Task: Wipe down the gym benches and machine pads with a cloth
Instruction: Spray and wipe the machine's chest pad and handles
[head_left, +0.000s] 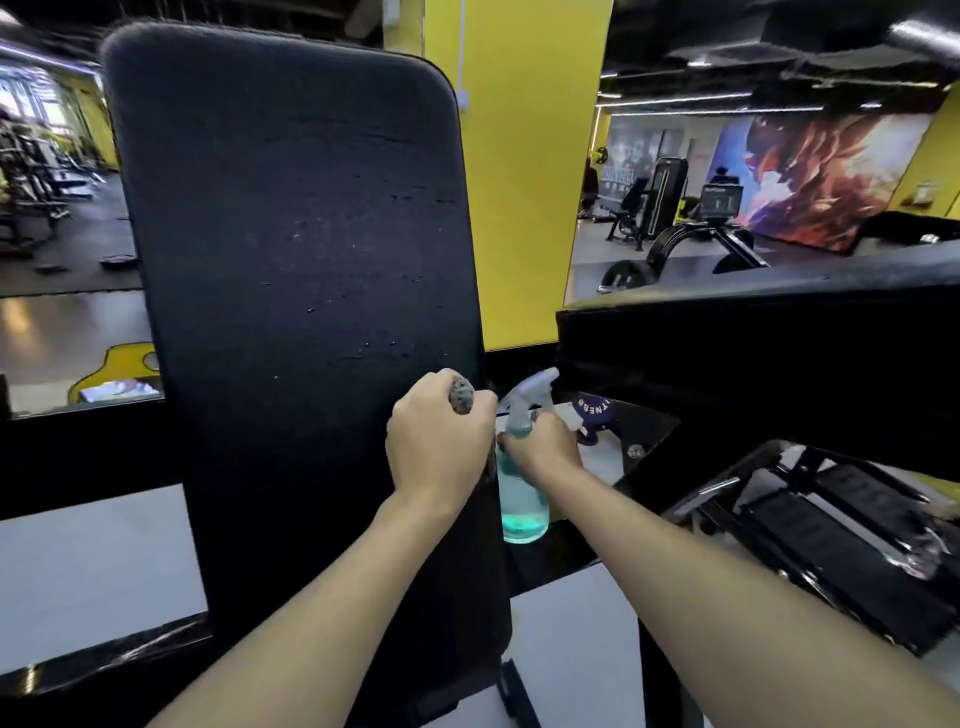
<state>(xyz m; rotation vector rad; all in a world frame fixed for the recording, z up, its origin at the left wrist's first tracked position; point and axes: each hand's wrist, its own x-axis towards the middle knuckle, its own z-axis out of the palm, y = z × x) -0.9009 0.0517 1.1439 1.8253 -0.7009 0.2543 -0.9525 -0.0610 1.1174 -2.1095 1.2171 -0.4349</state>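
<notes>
Hands: left hand bunches soft, light cloth at pad edge | right hand grips spray bottle neck, likely slippery, part-full.

Only one scrap of legible lettering, on a purple object.

White capitals curve along the purple object just beyond the spray bottle; the letters "TNES" can be made out, while those on either side are hidden or unclear. Print on the far wall poster and on a machine's screen is too small to read.
</notes>
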